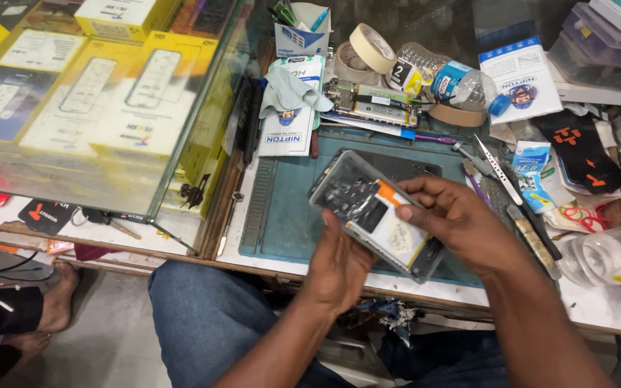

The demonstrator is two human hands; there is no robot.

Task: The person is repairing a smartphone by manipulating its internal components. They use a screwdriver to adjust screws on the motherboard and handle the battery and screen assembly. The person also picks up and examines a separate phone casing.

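Observation:
I hold an opened smartphone (368, 208) with its back cover off, so the circuit board and white battery show. It is tilted above a teal work mat (285, 208). My left hand (339, 262) supports the phone from below at its near edge. My right hand (458, 219) grips its right side, with the thumb and fingers pressing near an orange patch on the upper part of the phone.
Tweezers (497, 169) and other small tools lie right of the mat. A circuit board (371, 104), tape rolls (371, 47), a plastic bottle (447, 79) and a grey cloth (289, 90) sit behind it. A glass showcase (95, 108) of boxed goods stands left. A clear container (612, 255) is far right.

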